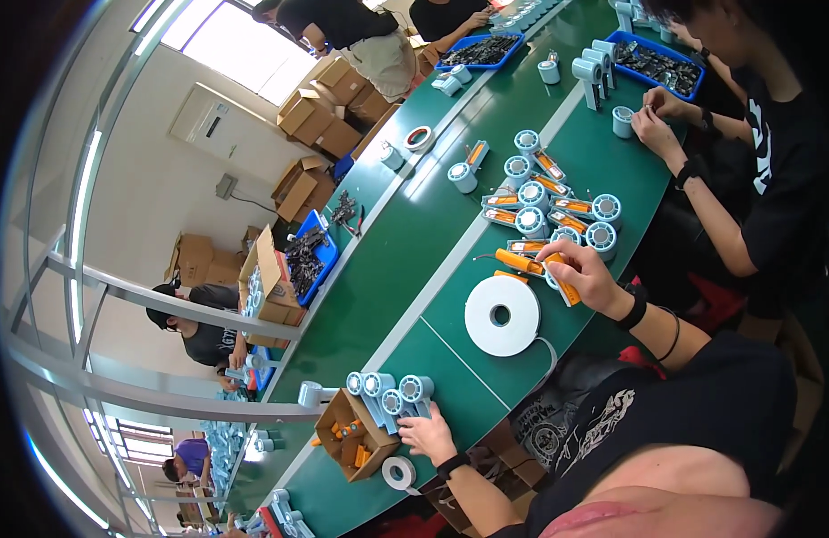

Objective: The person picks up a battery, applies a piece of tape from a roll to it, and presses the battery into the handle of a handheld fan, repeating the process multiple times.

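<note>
Fingers of the right hand (588, 276) are closed around one orange cylinder (563, 282), which slants out below the fingertips. It looks light and stiff, with a smooth wrap that may slip a little; a grip around its middle should suit it best. A second orange cylinder (519, 261) lies just left of those fingertips, a thin red lead (483, 257) at its far end; that lead is probably the fragile part, better left unpinched. A third orange piece (509, 276) shows partly, just below the second.

Beyond the right fingers, seven pale-blue fans (530, 221) show clearly, and an eighth is mostly covered by the hand. Several have open handles with orange inside, too crowded to count surely. One large white tape roll (482, 316) lies left of and below the right fingers.

Fingers of the left hand (429, 437) are apart, beside the handles of four upright-faced fans (416, 387); whether they touch one, I cannot tell. One cardboard box (327, 423) left of these fingers contains orange pieces, too jumbled to count, and one small tape roll (387, 472) lies just below them.
</note>
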{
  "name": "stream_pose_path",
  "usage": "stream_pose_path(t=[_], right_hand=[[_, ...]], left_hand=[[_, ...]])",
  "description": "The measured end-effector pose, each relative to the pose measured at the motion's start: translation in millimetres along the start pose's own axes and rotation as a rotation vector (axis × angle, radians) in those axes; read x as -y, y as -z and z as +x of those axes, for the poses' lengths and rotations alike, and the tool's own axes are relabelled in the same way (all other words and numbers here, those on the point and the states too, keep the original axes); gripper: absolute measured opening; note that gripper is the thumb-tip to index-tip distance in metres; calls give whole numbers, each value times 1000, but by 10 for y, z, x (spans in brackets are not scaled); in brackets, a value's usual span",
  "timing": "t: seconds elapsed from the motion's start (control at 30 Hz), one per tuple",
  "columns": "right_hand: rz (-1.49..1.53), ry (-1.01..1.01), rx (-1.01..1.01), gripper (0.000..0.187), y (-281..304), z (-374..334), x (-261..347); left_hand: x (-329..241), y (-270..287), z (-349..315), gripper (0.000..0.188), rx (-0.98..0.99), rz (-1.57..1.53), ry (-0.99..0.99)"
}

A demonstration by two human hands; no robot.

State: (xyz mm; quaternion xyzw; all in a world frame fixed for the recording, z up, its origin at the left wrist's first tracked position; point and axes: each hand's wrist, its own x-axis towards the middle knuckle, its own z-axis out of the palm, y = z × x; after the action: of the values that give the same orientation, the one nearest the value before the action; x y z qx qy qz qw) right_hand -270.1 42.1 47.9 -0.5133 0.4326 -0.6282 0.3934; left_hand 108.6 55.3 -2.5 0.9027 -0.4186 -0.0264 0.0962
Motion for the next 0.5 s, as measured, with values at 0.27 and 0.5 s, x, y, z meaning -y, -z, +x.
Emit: stream_pose_path(t=[0.27,0.5], right_hand=[[-24,52,-75,20,-17,39,-86],[-85,15,-43,21,-85,-38,-102]], left_hand=[[132,599,571,59,87,13,-1344],[-131,616,864,58,220,341,-1494]])
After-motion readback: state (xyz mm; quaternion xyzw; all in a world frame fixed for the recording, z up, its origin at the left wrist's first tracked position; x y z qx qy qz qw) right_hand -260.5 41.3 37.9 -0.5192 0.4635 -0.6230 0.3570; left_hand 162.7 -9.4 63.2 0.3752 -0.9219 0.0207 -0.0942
